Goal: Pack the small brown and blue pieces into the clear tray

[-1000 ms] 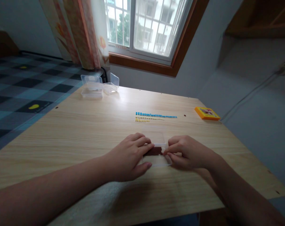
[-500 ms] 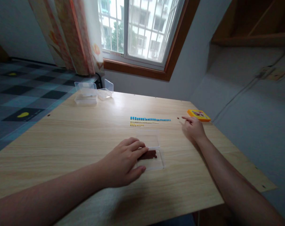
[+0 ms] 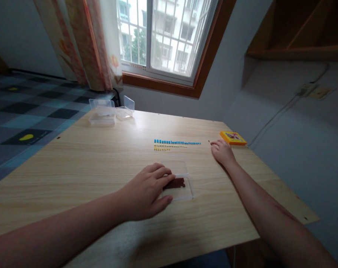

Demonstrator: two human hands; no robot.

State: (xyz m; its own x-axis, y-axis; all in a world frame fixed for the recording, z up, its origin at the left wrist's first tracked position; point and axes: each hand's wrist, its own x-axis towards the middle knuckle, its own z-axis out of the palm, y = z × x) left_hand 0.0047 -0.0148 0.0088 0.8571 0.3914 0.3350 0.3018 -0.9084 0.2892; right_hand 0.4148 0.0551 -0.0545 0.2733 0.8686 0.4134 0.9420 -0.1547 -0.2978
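My left hand (image 3: 150, 191) lies palm down, fingers stretched, over the near part of a small open clear plastic box (image 3: 189, 193). Its fingertips rest on a block of dark brown building pieces (image 3: 177, 183) inside; the block's left end is hidden beneath them. Out to the right, my right hand (image 3: 223, 152) has its fingers drawn together low at the tabletop, at a tiny dark brown piece. Another small brown piece (image 3: 208, 141) lies just left of the fingertips. Farther left are rows of blue pieces (image 3: 174, 142), grey pieces (image 3: 171, 146) and yellow pieces (image 3: 159, 149).
A yellow box (image 3: 234, 138) with a picture lid sits just beyond my right hand. Two open clear boxes (image 3: 101, 118) stand at the table's far left. The wooden table (image 3: 73, 178) meets a checked bed at left, under a window.
My right hand has drawn its pointing finger in, and its fingertips have come down at one of the small brown pieces. My left hand stays in place on the box.
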